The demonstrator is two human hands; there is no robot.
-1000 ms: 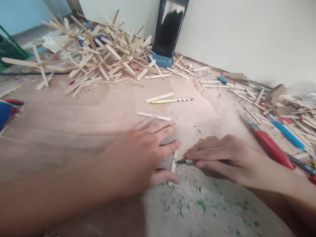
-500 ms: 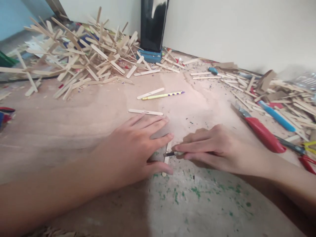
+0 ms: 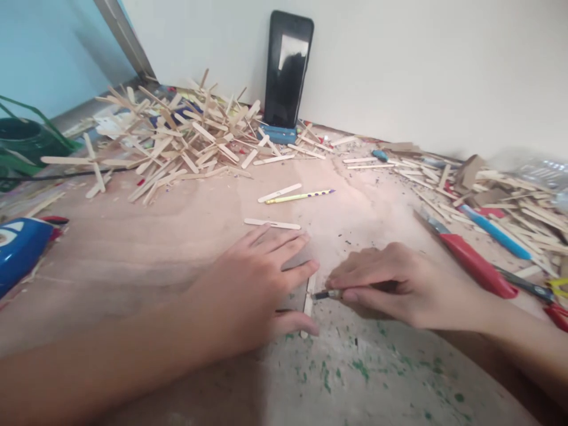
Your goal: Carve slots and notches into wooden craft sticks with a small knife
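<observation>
A popsicle stick (image 3: pixel 307 306) lies lengthwise on the table, partly covered by my left hand (image 3: pixel 261 272). That hand rests flat with its fingers spread, the thumb and index finger pressing on the stick near its two ends. My right hand (image 3: pixel 390 284) pinches a craft knife (image 3: pixel 328 294), whose short dark blade meets the stick's right edge around a small notch. Most of the knife's handle is hidden in the fingers. Just beyond my left fingertips lies another popsicle stick (image 3: pixel 271 224) with a dark slit or mark. Farther back, a yellow pencil (image 3: pixel 299 197) touches a third stick (image 3: pixel 279 193).
A heap of popsicle sticks (image 3: pixel 177 139) fills the back left. A phone (image 3: pixel 287 71) stands upright in a blue holder (image 3: pixel 278 134). To the right lie a red-handled knife (image 3: pixel 477 263), a blue pen-like tool (image 3: pixel 497 234), scissors (image 3: pixel 528 284) and more sticks. A blue packet (image 3: pixel 22 248) sits at left.
The view has tilted up and swung left, showing the whole phone and the blue packet. The knife blade has drawn back from across the stick to its right edge. My left hand keeps its pose.
</observation>
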